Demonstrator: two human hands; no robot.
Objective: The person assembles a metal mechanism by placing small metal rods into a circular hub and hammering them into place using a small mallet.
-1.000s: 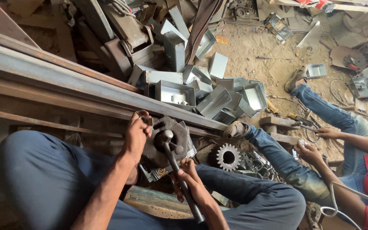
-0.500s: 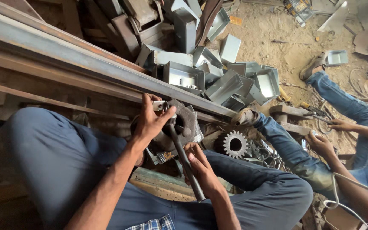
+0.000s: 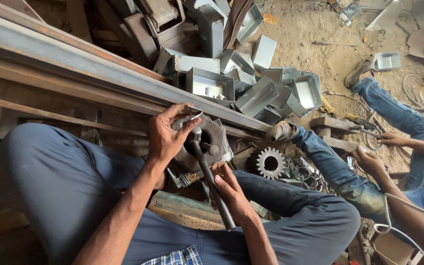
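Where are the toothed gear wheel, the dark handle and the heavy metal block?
gear wheel (image 3: pixel 271 163), head view, toothed rim
dark handle (image 3: pixel 207 172), head view, shaft above the right hand (image 3: pixel 229 191)
metal block (image 3: pixel 217 137), head view, flat top face

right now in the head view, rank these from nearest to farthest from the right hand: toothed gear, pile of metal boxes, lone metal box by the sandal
1. Toothed gear, on the ground just beside the right hand.
2. Pile of metal boxes, beyond the long steel beam.
3. Lone metal box, far corner beside another person's sandal.

You're over a sandy dirt floor (image 3: pixel 320 29). On it, far of the long steel beam (image 3: pixel 74 64), lies a heap of open metal boxes (image 3: pixel 251 83). A toothed gear (image 3: pixel 271 163) sits right, near the beam.
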